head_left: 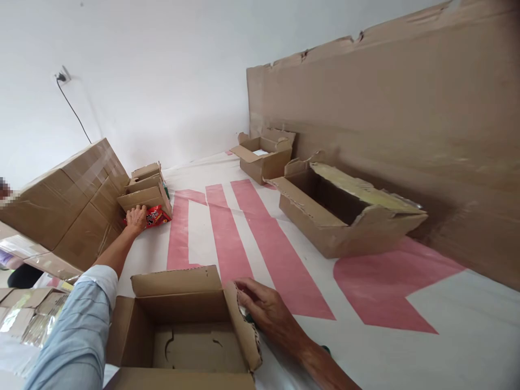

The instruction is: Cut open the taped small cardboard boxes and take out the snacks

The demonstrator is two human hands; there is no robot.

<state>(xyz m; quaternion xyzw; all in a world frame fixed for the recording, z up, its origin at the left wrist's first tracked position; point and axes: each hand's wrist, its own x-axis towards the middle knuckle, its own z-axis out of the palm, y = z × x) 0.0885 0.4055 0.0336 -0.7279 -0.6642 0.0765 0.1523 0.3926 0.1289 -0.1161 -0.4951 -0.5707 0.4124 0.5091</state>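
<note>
Packet (pixel 156 216), red with dark and white print, is where I find the left hand (pixel 137 218) in my head view, the only one I have. It lies on the white sheet (pixel 365 357) with pink-red markings, just in front of the small open carton (pixel 140 199) at the far left. The left arm, in a rolled light-blue sleeve (pixel 73 330), reaches out to it; the fingers curl down over the packet's left part, but their tips are hidden from me, so I cannot tell whether they grip it.

Close to me stands the near box (pixel 195 344), flaps up, two curved cuts showing in its bottom. The right hand (pixel 264 310) is at the outer side of its right flap (pixel 244 325), fingers bent in a narrow curl. From here I cannot tell whether they pinch the cardboard; a bit of something green shows beneath them.

Further off I see the long open box (pixel 345 238) and, beyond it, a smaller open box (pixel 264 168) with something white inside. A tall cardboard panel (pixel 385 119) rises along the right, and a big taped carton (pixel 65 200) sits at the left.
</note>
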